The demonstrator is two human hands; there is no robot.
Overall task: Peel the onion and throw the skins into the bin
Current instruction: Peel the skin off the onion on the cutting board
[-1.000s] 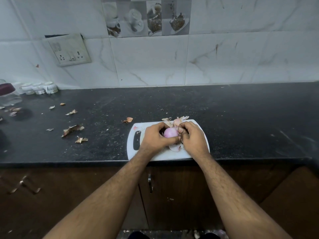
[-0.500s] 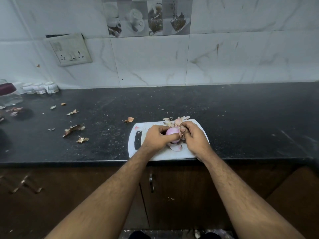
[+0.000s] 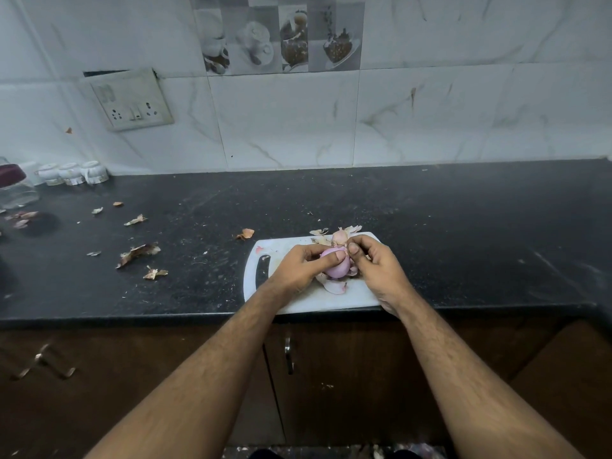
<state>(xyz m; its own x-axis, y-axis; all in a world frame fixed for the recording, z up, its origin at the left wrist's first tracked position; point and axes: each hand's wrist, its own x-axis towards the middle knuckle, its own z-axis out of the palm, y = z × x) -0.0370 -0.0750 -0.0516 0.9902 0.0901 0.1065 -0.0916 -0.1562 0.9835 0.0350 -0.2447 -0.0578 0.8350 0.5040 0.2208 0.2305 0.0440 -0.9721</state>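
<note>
A small pale purple onion (image 3: 336, 268) is held just above the white cutting board (image 3: 284, 250) at the counter's front edge. My left hand (image 3: 298, 270) grips it from the left, thumb on top. My right hand (image 3: 376, 270) pinches a strip of skin at the onion's right side. Peeled pinkish skins (image 3: 334, 287) lie on the board under the onion, and more skins (image 3: 341, 234) sit at the board's far edge. No bin is in view.
Dry skin scraps (image 3: 137, 253) are scattered over the black counter (image 3: 463, 226) to the left. A jar (image 3: 15, 187) and small white cups (image 3: 71, 173) stand at the back left by the tiled wall. Brown cabinet doors (image 3: 347, 376) lie below.
The onion has been turned a little in my left hand, showing more bare purple flesh. My right hand's fingers have shifted to the onion's right side and pull at the skin.
</note>
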